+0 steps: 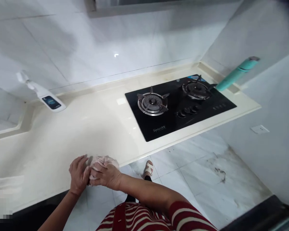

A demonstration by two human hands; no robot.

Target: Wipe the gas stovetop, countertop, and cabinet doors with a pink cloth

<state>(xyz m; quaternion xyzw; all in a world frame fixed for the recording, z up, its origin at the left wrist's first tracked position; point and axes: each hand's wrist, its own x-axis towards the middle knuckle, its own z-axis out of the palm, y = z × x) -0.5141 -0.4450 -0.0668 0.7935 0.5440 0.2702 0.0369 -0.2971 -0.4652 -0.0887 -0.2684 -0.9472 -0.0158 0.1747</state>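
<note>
We have the cloth at the front edge of the bench, bunched into a rounded, pale pink wad. Our right hand grasps it from above, fingers curled over the folds. Our left hand is bent just beside it, thumb close to the right hand's fingertips; we cannot tell whether it pinches a fold too.

We judge the cloth light, soft and limp, with nothing fragile about it; it should give under pressure and spring back little. Whether it is damp we cannot tell. A broad palm over the wad, fingers gathering the loose folds, looks the surest hold, since a single corner would probably let the rest flop open.

The bench is cream, smooth and glossy enough to catch light, so we expect the cloth to slide easily there. The hob is a flat, shiny black sheet, likely glass, with round metal burners under pronged supports. At its far right end is a smooth green cylinder; well to the left, a white bottle with a dark label, apparently plastic. The wall is glossy, grey-veined tile.
</note>
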